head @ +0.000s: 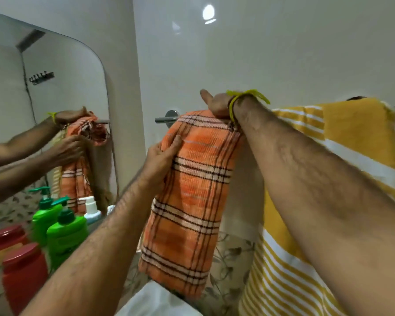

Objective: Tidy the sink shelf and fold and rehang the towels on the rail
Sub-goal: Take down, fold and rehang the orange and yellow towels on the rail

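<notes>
Fingers (169, 149) of left hand (160, 160) pinching edge of orange plaid towel (192, 197) draped over chrome rail (165, 119); right hand (217, 106) pressing its fold, fingers hidden. Risking: uneven tug sliding towel off rail end.

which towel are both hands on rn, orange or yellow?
The orange plaid towel on the rail: left hand grips its side edge, right hand presses its top. The yellow striped towel hangs beside it.

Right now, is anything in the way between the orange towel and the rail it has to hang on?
Nothing visible. The orange towel already drapes over the rail, with the right hand on top and the left hand gripping its edge.
</notes>
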